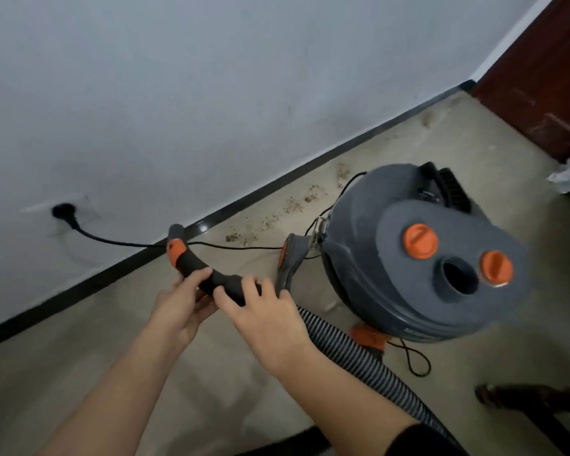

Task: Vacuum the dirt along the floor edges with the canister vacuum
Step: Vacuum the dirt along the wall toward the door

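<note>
Head view, looking down at a wall edge. Both hands on the curved black hose handle (195,268), held above the floor (79,373) at frame centre. Left hand (181,304) grips the handle's middle from beneath, thumb lying on top, fingers wrapped under. Right hand (260,311) closes over the rear end from above, fingers curled round it where the ribbed hose (339,343) joins on. Handle's free tip, with an orange patch, points to 11 o'clock toward the black baseboard (112,268). Hose runs off from the right hand to 5 o'clock, past the frame's lower edge. Canister vacuum (408,251), grey, stands on the floor at 3 o'clock of the hands, near but apart from them; top carries two orange caps (420,241) and an open round port (458,274) between them. Dirt (277,215), brown crumbs, lies in a loose band on the floor just beside the baseboard, at 1 o'clock of the hands, between wall (211,77) and canister. Black plug (61,212) sits in the wall at 10 o'clock; its cord (211,246) trails right behind the handle toward the canister. Dark red-brown door (540,77) at 2 o'clock, far corner.
</note>
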Demonstrator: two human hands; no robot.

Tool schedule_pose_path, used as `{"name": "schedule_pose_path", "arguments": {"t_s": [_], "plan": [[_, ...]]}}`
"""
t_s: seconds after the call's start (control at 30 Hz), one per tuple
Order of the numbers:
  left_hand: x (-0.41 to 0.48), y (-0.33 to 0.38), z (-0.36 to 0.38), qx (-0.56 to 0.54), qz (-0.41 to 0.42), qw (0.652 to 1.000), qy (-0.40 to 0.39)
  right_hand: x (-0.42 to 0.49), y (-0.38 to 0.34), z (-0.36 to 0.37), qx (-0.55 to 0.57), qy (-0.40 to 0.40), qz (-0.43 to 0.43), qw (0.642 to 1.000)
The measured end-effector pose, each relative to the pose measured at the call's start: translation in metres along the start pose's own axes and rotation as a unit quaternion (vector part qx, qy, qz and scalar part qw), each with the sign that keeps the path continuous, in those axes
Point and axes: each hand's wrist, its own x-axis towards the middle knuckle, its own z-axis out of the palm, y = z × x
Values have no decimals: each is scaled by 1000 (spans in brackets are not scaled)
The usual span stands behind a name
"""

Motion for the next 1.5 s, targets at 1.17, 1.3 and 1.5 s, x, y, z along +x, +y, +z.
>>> {"name": "schedule_pose_path", "arguments": {"t_s": [1.17, 1.3, 1.5], "plan": [[36, 197, 137, 305, 84, 940, -131, 31, 149, -118, -125, -256, 185, 941], [36, 195, 144, 324, 65, 933, -140, 17, 149, -116, -116, -307, 190, 925], [21, 187, 148, 357, 46, 916, -175, -32, 150, -93, -26, -242, 196, 950]]}}
